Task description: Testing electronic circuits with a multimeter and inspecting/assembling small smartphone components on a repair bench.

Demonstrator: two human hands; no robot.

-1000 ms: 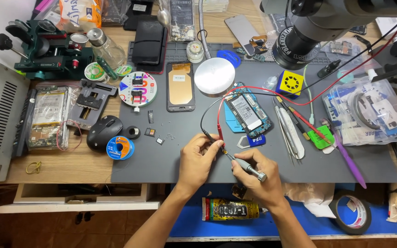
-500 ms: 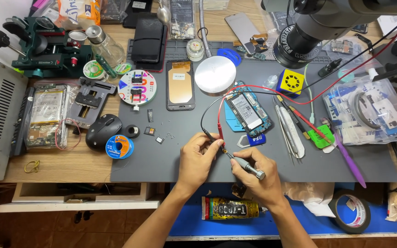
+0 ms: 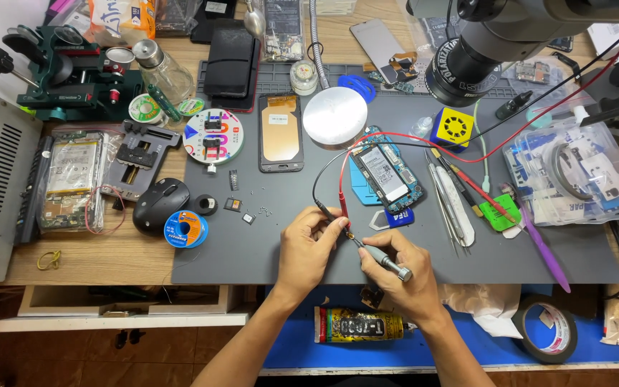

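Screwdriver gripped in right hand, tip meeting the red lead pinched by left hand; opened phone beyond lies untouched.

Left of my fingers the grey mat lies bare. Just ahead sit tiny screws, wires and the open phone.

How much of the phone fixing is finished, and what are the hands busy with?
Already done: the phone lies open on the grey mat, its insides showing, with a separate screen beside it. In hand: the right hand holds a small metal screwdriver, and the left hand pinches the red and black wires at its tip. Left: the phone is not yet closed, and tiny screws lie loose.
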